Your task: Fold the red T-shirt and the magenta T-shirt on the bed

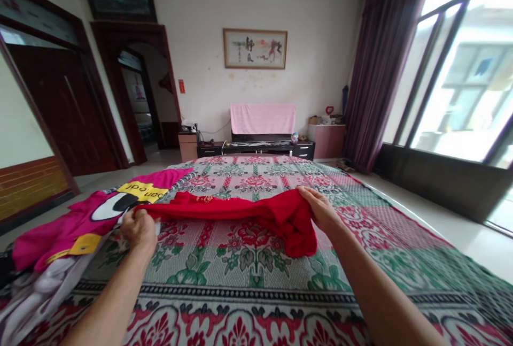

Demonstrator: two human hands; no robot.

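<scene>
A red garment (240, 209) is stretched sideways between my two hands, low over the patterned bed cover (256, 271). My left hand (139, 230) pinches its left end in a closed grip. At the other end, my right hand (319, 208) has its fingers closed on the upper corner, and the cloth hangs bunched below it. Small yellowish marks show along the garment's upper edge. Whether it is a top or trousers I cannot tell. To the left of my left hand lies a magenta garment (80, 220) with a yellow lettered patch and a large eye print.
Pale grey cloth (48, 287) lies crumpled at the bed's left edge. Beyond the bed stands a low black cabinet (210, 151) with a pink cloth (262, 118) draped over something above it. Purple curtains (372, 68) and large windows are on the right, doorways on the left.
</scene>
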